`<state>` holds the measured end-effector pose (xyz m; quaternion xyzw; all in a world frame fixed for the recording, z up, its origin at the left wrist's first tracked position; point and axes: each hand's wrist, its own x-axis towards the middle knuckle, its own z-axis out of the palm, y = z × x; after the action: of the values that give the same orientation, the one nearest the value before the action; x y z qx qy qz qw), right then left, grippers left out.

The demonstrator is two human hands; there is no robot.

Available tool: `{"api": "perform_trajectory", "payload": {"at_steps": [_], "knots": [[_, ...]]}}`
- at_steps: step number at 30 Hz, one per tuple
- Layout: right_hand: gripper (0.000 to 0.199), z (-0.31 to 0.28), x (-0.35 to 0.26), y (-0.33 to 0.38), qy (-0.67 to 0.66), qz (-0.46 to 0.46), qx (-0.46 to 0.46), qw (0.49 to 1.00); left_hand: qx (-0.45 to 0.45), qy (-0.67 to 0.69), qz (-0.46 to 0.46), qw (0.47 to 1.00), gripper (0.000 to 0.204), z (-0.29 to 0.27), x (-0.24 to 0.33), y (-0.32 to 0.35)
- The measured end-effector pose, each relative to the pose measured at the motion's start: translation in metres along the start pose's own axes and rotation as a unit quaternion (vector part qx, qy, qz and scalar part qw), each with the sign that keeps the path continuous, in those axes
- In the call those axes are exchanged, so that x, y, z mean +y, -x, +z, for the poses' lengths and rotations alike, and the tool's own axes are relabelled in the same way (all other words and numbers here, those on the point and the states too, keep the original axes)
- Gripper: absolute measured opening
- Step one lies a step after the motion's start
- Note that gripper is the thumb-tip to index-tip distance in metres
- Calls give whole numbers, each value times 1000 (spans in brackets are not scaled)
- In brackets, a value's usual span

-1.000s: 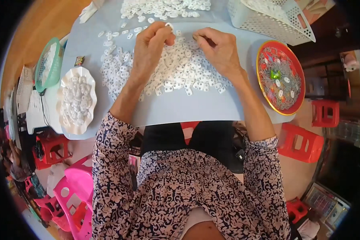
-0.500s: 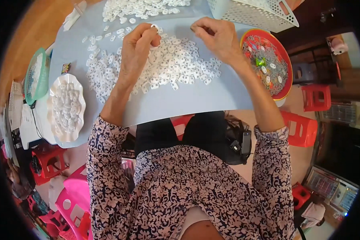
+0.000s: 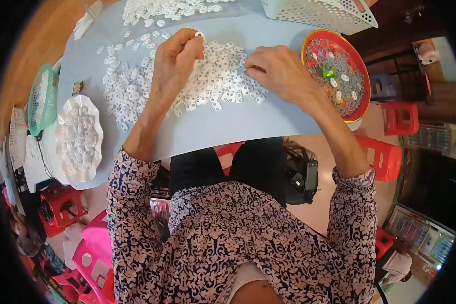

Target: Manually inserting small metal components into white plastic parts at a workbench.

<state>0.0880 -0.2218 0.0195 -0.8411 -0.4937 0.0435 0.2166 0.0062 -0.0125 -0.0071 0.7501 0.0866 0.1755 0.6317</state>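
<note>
My left hand (image 3: 175, 63) is closed above the loose pile, pinching a small white plastic piece (image 3: 201, 36) that pokes out between thumb and forefinger. Over the right edge of the pile is my right hand (image 3: 283, 75), its fingers curled and drawn together; what they hold, if anything, is hidden. Below and between the hands spreads a pile of small white oval plastic pieces with holes (image 3: 213, 83). A red round tray with a yellow rim (image 3: 366, 96), right of my right hand, holds many small grey metal-looking parts, a few white pieces and a green wrapper.
A scalloped white dish (image 3: 99, 147) of white pieces stands at the table's left, by a green basket (image 3: 49, 119). More white pieces (image 3: 162, 10) lie at the far side. A perforated pale basket (image 3: 309, 17) is far right. Red stools (image 3: 385, 157) stand beyond the table (image 3: 207, 137).
My right hand has come down nearer to me, to the pile's right edge, and its fingers are more bent under. The left hand keeps its pinch on the white piece.
</note>
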Motion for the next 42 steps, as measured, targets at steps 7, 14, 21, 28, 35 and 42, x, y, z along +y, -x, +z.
{"api": "perform_trajectory", "payload": {"at_steps": [7, 14, 21, 28, 35, 42], "knots": [[12, 12, 4, -3, 48, -52, 26, 997, -15, -125, 89, 988, 11, 2, -2, 1], [14, 12, 10, -4, -12, -37, 38, 999, -46, -285, 248, 925, 6, 2, -7, 2], [11, 15, 3, -2, 58, -43, 41, 997, -54, -334, 257, 905, 7, 0, -8, 2], [14, 9, -5, -4, 71, -21, 43, 996, -63, -386, 273, 879, 6, -1, -6, 3], [8, 11, -8, -11, 87, -7, 38, 995, -35, -432, 288, 854, 7, 4, 13, 10], [12, -4, 0, 10, -183, 128, 155, 962, -156, -323, 197, 912, 18, 29, 200, 116]]}}
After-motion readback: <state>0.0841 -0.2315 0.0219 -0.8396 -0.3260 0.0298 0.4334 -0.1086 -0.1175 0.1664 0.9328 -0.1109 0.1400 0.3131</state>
